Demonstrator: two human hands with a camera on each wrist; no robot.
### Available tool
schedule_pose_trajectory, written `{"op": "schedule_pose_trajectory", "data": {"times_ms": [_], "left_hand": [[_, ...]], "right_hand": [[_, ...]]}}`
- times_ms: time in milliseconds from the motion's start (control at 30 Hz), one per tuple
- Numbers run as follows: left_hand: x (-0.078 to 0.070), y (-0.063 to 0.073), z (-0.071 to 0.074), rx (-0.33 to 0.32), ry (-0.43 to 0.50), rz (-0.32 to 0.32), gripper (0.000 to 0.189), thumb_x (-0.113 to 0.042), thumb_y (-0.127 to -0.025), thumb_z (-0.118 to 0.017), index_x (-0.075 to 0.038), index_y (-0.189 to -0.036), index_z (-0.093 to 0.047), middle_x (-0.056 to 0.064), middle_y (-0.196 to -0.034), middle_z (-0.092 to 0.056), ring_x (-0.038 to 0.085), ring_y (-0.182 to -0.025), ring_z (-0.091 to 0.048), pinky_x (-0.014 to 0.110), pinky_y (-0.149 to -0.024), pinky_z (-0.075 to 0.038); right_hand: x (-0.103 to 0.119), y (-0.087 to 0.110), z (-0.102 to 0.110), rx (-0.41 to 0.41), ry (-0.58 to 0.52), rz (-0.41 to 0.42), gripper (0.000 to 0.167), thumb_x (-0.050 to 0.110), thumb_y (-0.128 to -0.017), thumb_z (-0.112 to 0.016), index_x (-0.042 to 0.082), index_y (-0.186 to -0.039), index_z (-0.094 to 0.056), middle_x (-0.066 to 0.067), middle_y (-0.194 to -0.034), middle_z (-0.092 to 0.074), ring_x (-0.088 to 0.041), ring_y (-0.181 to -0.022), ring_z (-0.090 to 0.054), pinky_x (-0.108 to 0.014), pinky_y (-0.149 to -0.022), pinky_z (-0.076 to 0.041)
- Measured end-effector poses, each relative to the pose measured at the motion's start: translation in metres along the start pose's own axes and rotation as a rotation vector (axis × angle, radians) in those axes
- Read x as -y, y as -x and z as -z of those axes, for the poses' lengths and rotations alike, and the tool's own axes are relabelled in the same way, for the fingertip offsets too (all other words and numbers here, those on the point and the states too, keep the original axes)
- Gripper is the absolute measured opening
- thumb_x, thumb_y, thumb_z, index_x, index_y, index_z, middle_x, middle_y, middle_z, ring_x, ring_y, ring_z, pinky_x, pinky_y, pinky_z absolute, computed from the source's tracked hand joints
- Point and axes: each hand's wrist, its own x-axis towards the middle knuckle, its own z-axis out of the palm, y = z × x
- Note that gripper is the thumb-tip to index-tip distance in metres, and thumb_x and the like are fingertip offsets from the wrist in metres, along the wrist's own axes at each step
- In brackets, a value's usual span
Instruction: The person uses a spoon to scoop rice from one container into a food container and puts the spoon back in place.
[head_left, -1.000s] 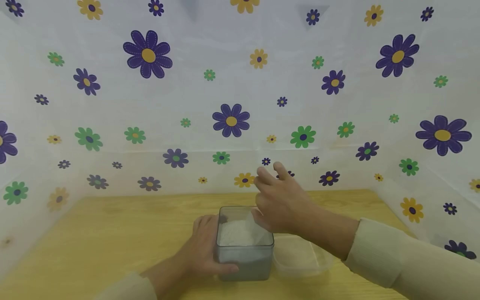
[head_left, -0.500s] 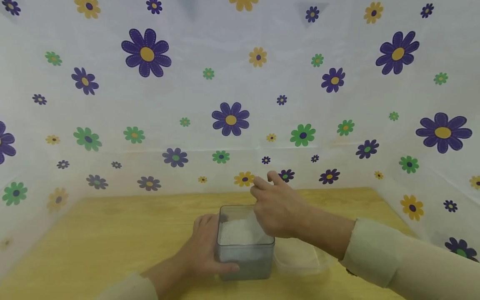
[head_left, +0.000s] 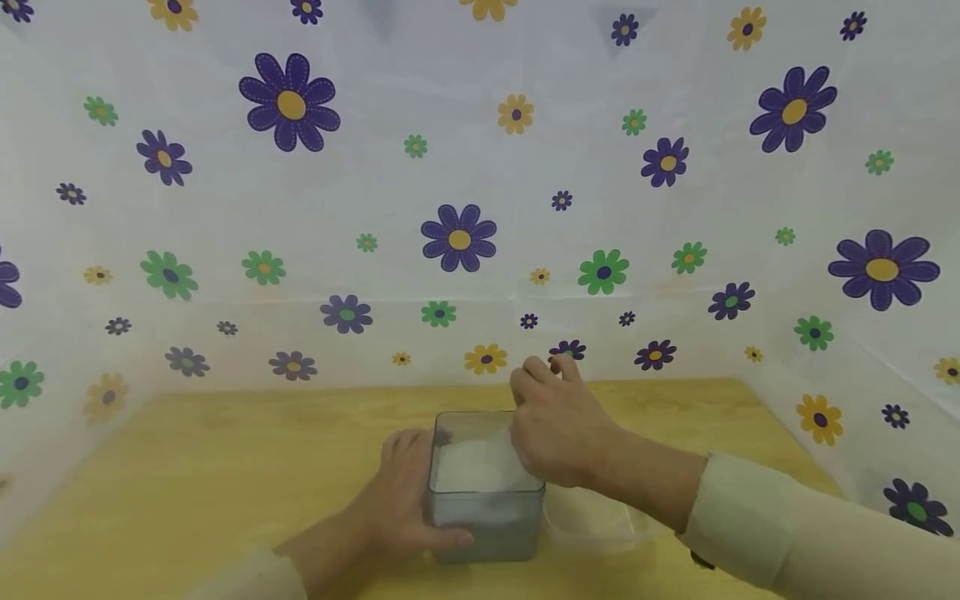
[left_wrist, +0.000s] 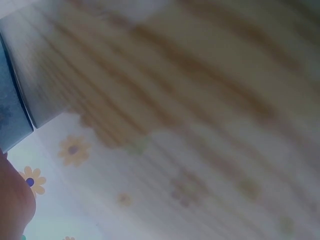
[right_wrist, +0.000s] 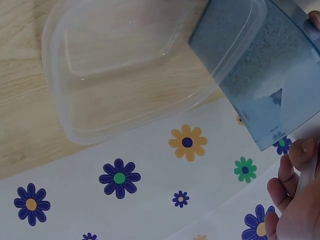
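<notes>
A square blue-grey see-through container (head_left: pixel 487 529) stands on the table, part-filled with white grainy stuff (head_left: pixel 476 467). My left hand (head_left: pixel 405 500) grips its left side, thumb across the front and fingers toward the back. At the container's right rim, my right hand (head_left: pixel 566 425) has its fingers curled. In the right wrist view it pinches a slim translucent white handle (right_wrist: pixel 306 175); the far end of this utensil is hidden, so I cannot tell its kind. Only a bit of the left hand (left_wrist: pixel 15 200) shows in the left wrist view, beside the container (left_wrist: pixel 12 100).
Right of the square container sits a shallow clear plastic tub (right_wrist: pixel 65 110), partly under my right forearm in the head view. The wood-grain table (head_left: pixel 247 467) is walled at the back and sides by a white sheet (head_left: pixel 390 75) printed with flowers.
My right hand has come down to the container's rim, its raised fingers now lower and more curled. The left hand and the container hold their place; the head view shifts slightly.
</notes>
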Motion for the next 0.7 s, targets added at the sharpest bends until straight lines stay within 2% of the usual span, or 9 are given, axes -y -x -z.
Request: {"op": "schedule_pose_trajectory", "data": {"times_ms": [133,367,567,700], "left_hand": [[-0.001,0.000,0.001,0.005,-0.002,0.007,0.107,-0.084,-0.065,-0.067,-0.010,-0.138,-0.040,0.001,-0.124,-0.053,0.018,-0.116,-0.042,0.048,-0.104,-0.026],[-0.001,0.000,0.002,0.003,-0.005,-0.010,0.108,-0.085,-0.065,-0.066,-0.008,-0.138,-0.041,0.002,-0.124,-0.054,0.018,-0.115,-0.043,0.048,-0.102,-0.026],[-0.001,-0.001,0.000,0.017,-0.004,0.004,0.107,-0.083,-0.065,-0.068,-0.009,-0.137,-0.042,0.001,-0.126,-0.054,0.018,-0.117,-0.044,0.049,-0.104,-0.027],[-0.001,-0.002,0.001,-0.006,0.020,-0.013,0.108,-0.084,-0.065,-0.068,-0.009,-0.138,-0.041,0.001,-0.123,-0.055,0.021,-0.117,-0.044,0.052,-0.104,-0.024]], "right_hand": [[0.000,0.002,-0.001,-0.010,-0.035,-0.044,0.037,0.025,-0.097,-0.048,0.018,-0.064,-0.064,0.003,-0.089,-0.049,-0.019,-0.097,-0.041,-0.046,-0.091,-0.033],[0.003,0.008,-0.007,-0.002,-0.146,-0.139,0.039,0.025,-0.099,-0.049,0.016,-0.069,-0.072,0.003,-0.095,-0.056,-0.018,-0.097,-0.046,-0.052,-0.095,-0.033],[0.001,0.011,-0.010,-0.021,-0.211,-0.207,0.039,0.024,-0.099,-0.049,0.016,-0.067,-0.070,0.004,-0.094,-0.056,-0.018,-0.098,-0.047,-0.054,-0.098,-0.033],[-0.001,0.011,-0.008,-0.055,-0.235,-0.227,0.041,0.027,-0.100,-0.048,0.017,-0.066,-0.069,0.004,-0.095,-0.056,-0.018,-0.100,-0.047,-0.053,-0.098,-0.033]]}}
